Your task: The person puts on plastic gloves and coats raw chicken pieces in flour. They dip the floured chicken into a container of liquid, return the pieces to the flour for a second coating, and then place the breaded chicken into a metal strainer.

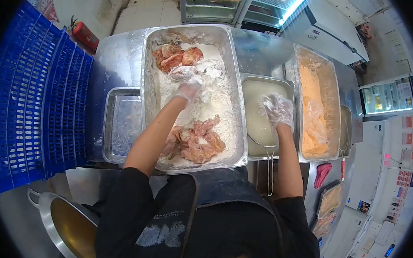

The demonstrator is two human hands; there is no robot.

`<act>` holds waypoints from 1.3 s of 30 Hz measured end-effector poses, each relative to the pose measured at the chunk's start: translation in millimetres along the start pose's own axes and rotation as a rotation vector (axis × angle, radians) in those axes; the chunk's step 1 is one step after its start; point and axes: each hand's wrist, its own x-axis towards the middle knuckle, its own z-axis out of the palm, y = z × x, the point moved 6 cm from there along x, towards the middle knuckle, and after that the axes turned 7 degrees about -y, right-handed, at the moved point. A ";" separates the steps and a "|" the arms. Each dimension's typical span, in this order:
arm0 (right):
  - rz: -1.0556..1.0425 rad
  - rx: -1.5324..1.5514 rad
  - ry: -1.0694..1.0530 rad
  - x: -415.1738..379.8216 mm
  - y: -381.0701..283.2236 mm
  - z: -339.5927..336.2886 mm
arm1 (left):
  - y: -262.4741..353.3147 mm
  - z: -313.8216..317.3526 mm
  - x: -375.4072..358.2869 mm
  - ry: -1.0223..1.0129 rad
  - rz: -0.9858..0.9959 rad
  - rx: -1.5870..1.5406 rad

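My left hand (190, 91), in a clear glove dusted white, is down in the flour (222, 104) of a large metal tray (240, 131), beside a flour-coated piece. Its fingers are buried or blurred. Seasoned meat pieces (175, 57) lie at the tray's far end and paler raw pieces (203, 145) at the near end. Over a tray of cloudy liquid (255, 108) hangs my right hand (277, 109), its glove caked with flour; whether it holds anything is unclear. A wire strainer (270, 154) sits in that liquid, its handle toward me.
Right of the liquid stands a tray of orange powder (313, 88) with a clear plastic item in it. An empty metal tray (124, 124) is at left, beside stacked blue crates (28, 99). A large oil pan (68, 229) sits lower left.
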 end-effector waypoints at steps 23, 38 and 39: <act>-0.345 0.402 -0.304 50.4 -170.0 52.3 | -62.6 -97.9 18.4 0.935 -0.222 0.339; 0.270 0.705 0.010 -42.7 37.4 -7.7 | 58.1 -54.5 15.7 0.124 0.178 1.057; 0.247 0.578 -0.009 -43.5 32.2 -7.5 | 33.3 -56.3 36.7 0.043 0.131 1.001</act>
